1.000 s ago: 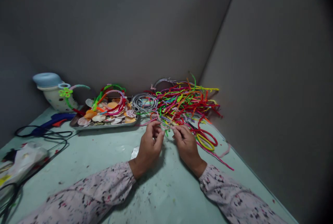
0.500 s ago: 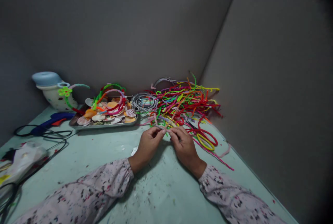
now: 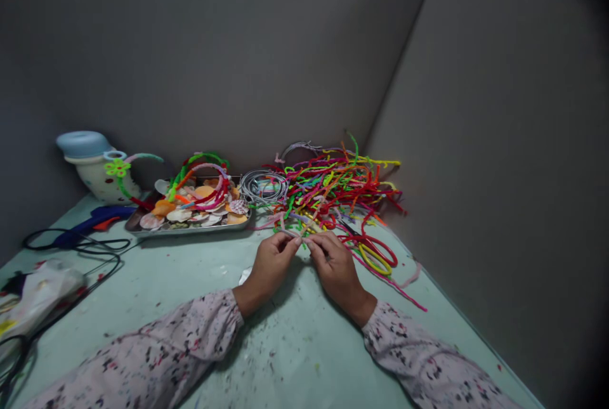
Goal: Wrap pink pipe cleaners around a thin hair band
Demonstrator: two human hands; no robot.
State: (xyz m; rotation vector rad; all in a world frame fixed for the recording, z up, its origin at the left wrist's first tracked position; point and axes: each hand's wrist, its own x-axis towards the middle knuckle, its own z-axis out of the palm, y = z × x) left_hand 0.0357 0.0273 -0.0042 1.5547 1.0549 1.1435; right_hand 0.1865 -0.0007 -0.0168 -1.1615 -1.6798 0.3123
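My left hand and my right hand rest on the pale green table, fingertips meeting. Both pinch a thin pale pink pipe cleaner that runs between them and back toward the pile. Right behind the hands lies a big tangled heap of coloured pipe cleaners, red, green, yellow and pink. A yellow loop and a red loop lie just right of my right hand.
A metal tray of shells with pipe-cleaner hoops stands back left, a coil of grey wire beside it. A white-and-blue pot, a blue glue gun, black cable and a plastic bag lie left. Grey walls close in behind and right.
Both hands have drawn a little toward me and come closer together, the pink pipe cleaner still pinched between them. Everything else is unmoved.
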